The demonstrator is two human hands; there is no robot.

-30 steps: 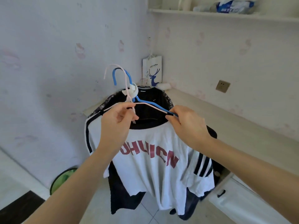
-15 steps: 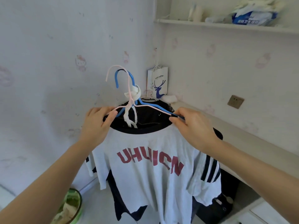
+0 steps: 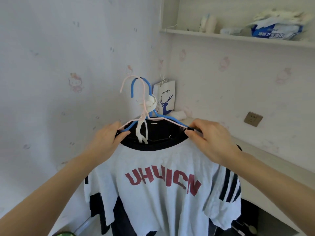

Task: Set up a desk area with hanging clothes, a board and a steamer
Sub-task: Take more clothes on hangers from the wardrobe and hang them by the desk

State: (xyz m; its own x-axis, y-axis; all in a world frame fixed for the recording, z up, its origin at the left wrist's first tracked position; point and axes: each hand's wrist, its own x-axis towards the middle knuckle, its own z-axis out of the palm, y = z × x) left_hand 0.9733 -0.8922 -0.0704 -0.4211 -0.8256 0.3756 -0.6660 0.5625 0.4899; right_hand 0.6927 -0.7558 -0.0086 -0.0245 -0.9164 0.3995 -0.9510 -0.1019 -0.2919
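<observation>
We hold the clothes up before the corner wall: left hand (image 3: pixel 105 142) pinches the blue hanger (image 3: pixel 136 126), right hand (image 3: pixel 209 138) pinches the pink hanger (image 3: pixel 170 120); white shirt (image 3: pixel 162 184) hangs beside the desk (image 3: pixel 272 159).

Light: soft, even daylight; source unseen.
Shadows: faint grey cast on the pale patterned wallpaper wall (image 3: pixel 51 99) at left.
Blur: slight softness throughout; upper-right white wall shelf (image 3: pixel 238 37) smeared.
Distortion: wide-angle bending at frame edges.
</observation>
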